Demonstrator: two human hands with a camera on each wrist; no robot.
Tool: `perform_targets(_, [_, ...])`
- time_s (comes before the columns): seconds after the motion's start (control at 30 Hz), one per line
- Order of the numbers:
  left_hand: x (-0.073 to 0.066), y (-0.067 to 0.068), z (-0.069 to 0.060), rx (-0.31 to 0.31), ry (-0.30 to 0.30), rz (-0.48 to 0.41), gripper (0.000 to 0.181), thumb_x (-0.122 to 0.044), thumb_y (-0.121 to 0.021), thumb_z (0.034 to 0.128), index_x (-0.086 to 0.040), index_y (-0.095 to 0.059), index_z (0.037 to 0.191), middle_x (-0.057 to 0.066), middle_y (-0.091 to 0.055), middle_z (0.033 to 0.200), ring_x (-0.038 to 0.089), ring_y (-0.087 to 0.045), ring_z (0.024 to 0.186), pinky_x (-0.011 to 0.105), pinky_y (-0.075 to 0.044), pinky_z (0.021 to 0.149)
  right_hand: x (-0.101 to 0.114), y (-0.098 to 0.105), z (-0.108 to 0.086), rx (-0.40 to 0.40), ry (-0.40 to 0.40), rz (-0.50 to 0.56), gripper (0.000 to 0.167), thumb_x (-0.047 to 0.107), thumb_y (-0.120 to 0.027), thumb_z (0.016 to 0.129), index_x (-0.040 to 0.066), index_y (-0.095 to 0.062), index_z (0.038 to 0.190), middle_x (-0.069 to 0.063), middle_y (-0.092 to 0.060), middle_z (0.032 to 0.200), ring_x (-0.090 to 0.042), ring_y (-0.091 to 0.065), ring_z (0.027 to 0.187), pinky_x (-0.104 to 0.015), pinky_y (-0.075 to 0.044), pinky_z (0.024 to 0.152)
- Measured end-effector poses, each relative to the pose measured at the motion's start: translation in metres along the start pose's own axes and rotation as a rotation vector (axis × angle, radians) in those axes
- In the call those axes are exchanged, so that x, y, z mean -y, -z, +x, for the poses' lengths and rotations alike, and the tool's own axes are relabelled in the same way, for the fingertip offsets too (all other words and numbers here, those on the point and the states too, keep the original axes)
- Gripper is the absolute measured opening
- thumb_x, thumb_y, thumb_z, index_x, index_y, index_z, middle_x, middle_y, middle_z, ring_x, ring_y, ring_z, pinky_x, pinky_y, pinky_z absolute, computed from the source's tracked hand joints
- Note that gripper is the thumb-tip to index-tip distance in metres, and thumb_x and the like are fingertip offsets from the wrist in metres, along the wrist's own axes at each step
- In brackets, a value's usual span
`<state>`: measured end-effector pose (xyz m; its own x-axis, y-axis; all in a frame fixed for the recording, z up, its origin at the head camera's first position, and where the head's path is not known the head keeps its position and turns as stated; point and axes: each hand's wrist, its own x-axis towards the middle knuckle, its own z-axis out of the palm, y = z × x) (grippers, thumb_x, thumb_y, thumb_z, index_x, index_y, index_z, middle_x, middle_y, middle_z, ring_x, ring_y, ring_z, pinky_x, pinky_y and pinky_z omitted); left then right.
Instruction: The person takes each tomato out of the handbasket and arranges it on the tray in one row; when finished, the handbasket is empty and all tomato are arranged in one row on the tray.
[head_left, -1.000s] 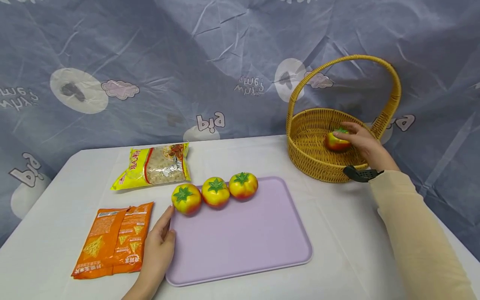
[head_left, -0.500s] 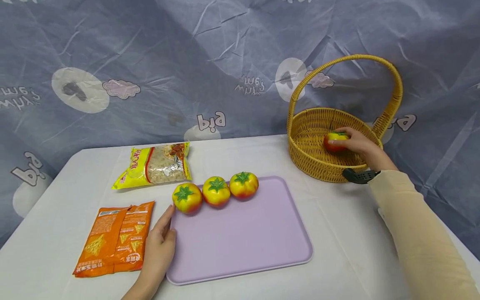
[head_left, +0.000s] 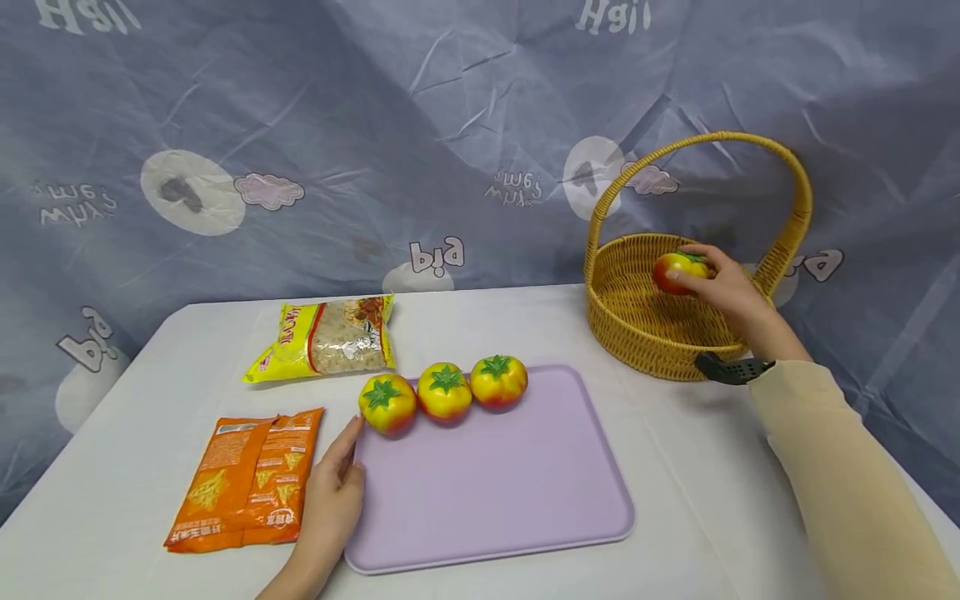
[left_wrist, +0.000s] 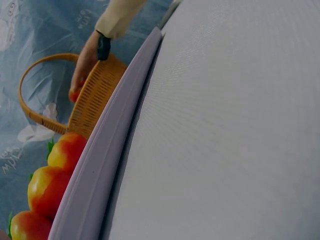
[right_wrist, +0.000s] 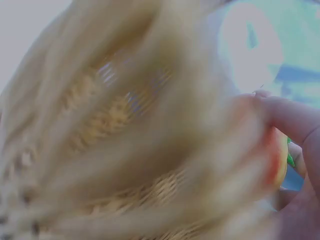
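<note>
In the head view, my right hand [head_left: 726, 287] grips a yellow-and-red tomato [head_left: 678, 272] with a green star-shaped top, thumb on its near side. The tomato is just inside the mouth of the wicker basket [head_left: 637, 346]. Blurred weave fills most of the right wrist view, with the held tomato [right_wrist: 274, 160] at its right side. My left hand [head_left: 330, 500] rests against the left edge of the purple tray [head_left: 495, 483], fingers fairly straight. Three similar tomatoes [head_left: 445, 393] sit in a row along the tray's far edge; the leftmost is near my left fingertips.
An orange chip bag [head_left: 243, 483] lies left of my left hand. Behind it is a yellow bag with a clear window [head_left: 330, 337]. The basket's tall handle [head_left: 720, 137] arches over its mouth. A grey-blue printed cloth [head_left: 450, 167] hangs behind the white table [head_left: 525, 321].
My right hand has closed further round the tomato in the basket and lifted it slightly. My left hand stays at the tray's edge. The head view has shifted a little.
</note>
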<state>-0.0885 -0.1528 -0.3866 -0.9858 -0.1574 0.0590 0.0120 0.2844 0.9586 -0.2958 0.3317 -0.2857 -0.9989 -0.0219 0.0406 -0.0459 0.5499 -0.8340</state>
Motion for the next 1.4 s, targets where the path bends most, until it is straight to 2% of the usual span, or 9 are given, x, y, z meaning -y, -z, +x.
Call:
perform_targets(0.17, [0.002,-0.001,0.001,-0.001,-0.004,0.007,0.054,0.018,-0.037,0.0859,0.007,-0.036,0.139,0.019,-0.029,0.147,0.026,-0.025,0.134,0.029,-0.025,0.106,0.031,0.001,-0.020,-0.087,0.082,0.051,0.067,0.043,-0.060,0.088,0.026,-0.030,0.145,-0.012,-0.031,0.134,-0.025,-0.035,0.108,-0.023,-0.040,0.084])
perform_targets(0.3, [0.001,0.000,0.000,-0.001,-0.004,0.008,0.054,0.018,-0.037,0.0862,0.007,-0.035,0.139,0.019,-0.028,0.147,0.025,-0.025,0.135,0.029,-0.024,0.106,0.066,-0.012,-0.046,-0.111,0.200,0.187,0.057,0.028,-0.062,0.090,0.027,-0.038,0.141,-0.009,-0.036,0.131,-0.022,-0.038,0.109,-0.012,-0.042,0.082])
perform_targets(0.4, [-0.001,0.002,0.000,0.001,-0.001,0.002,0.054,0.018,-0.037,0.0866,0.008,-0.035,0.139,0.019,-0.028,0.147,0.024,-0.024,0.135,0.029,-0.024,0.106,0.089,-0.033,-0.067,-0.077,0.301,0.267,0.054,0.016,-0.062,0.091,0.022,-0.040,0.140,-0.008,-0.039,0.128,-0.022,-0.041,0.108,-0.012,-0.043,0.084])
perform_targets(0.5, [-0.002,0.003,0.001,0.002,0.006,-0.002,0.054,0.018,-0.036,0.0869,0.007,-0.034,0.140,0.019,-0.027,0.147,0.024,-0.023,0.135,0.030,-0.023,0.107,0.100,-0.060,-0.081,-0.010,0.363,0.260,0.055,0.011,-0.063,0.089,0.018,-0.041,0.139,-0.006,-0.039,0.130,-0.022,-0.041,0.110,-0.014,-0.044,0.087])
perform_targets(0.67, [-0.002,0.004,0.000,0.001,0.018,-0.001,0.054,0.018,-0.036,0.0875,0.007,-0.033,0.141,0.018,-0.027,0.148,0.024,-0.023,0.135,0.031,-0.023,0.107,0.086,-0.103,-0.086,0.142,0.364,0.189,0.060,0.012,-0.067,0.087,0.014,-0.038,0.141,-0.009,-0.037,0.136,-0.027,-0.042,0.116,-0.021,-0.045,0.091])
perform_targets(0.8, [-0.003,0.004,-0.001,0.010,0.021,-0.003,0.054,0.018,-0.036,0.0876,0.007,-0.032,0.141,0.019,-0.026,0.148,0.025,-0.022,0.135,0.032,-0.023,0.107,0.068,-0.126,-0.082,0.235,0.322,0.149,0.064,0.015,-0.068,0.086,0.013,-0.037,0.142,-0.012,-0.035,0.138,-0.030,-0.041,0.119,-0.035,-0.042,0.098])
perform_targets(1.0, [-0.003,0.004,-0.001,0.017,0.008,-0.002,0.055,0.017,-0.036,0.0878,0.007,-0.031,0.141,0.019,-0.025,0.148,0.024,-0.022,0.135,0.032,-0.023,0.107,0.049,-0.136,-0.078,0.305,0.304,0.044,0.067,0.020,-0.072,0.083,0.012,-0.038,0.141,-0.015,-0.035,0.138,-0.036,-0.038,0.124,-0.052,-0.033,0.102])
perform_targets(1.23, [-0.002,0.003,0.000,0.016,0.007,0.003,0.054,0.017,-0.036,0.0880,0.007,-0.033,0.141,0.018,-0.027,0.148,0.023,-0.023,0.135,0.030,-0.023,0.107,0.033,-0.145,-0.082,0.330,0.351,-0.037,0.068,0.020,-0.076,0.079,0.009,-0.043,0.138,-0.016,-0.038,0.135,-0.033,-0.044,0.117,-0.050,-0.038,0.099])
perform_targets(1.4, [-0.001,0.003,-0.002,0.026,0.017,-0.004,0.054,0.017,-0.036,0.0879,0.007,-0.031,0.141,0.019,-0.026,0.148,0.023,-0.022,0.136,0.031,-0.023,0.107,0.026,-0.153,-0.083,0.339,0.420,-0.075,0.068,0.019,-0.076,0.079,0.004,-0.043,0.137,-0.016,-0.042,0.134,-0.031,-0.043,0.118,-0.049,-0.033,0.103])
